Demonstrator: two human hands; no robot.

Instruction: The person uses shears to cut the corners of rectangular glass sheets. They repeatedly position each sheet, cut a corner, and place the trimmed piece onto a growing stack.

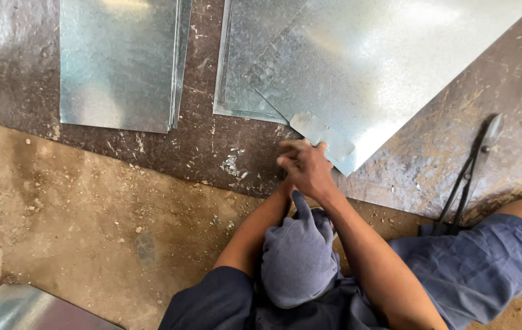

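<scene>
Dirt floor (108, 232), brown, gritty, scattered pebbles. On it lies a dark rusty steel plate (224, 153) serving as work surface, scratched and stained, spanning the far half of the view. Far left on the plate: stack of galvanized sheets (117, 61), edges aligned. Centre far: second, thinner stack (242, 91), partly covered by a large galvanized sheet (383, 61) lying diagonally, its corner pointing near. A small bent metal strip (322, 135) sits at that corner. Both hands meet there: right hand (310, 171) on top, fingers curled closed around the strip's near end; left hand (288, 150) mostly hidden under it, fingers' grip cannot be told. Right of the hands, tin snips (465, 177) lie on the plate, well apart, handles toward the person's knee. Grey-blue cloth (300, 256) bunched between the forearms. Near left corner: another shiny sheet (22, 308) on the floor.
</scene>
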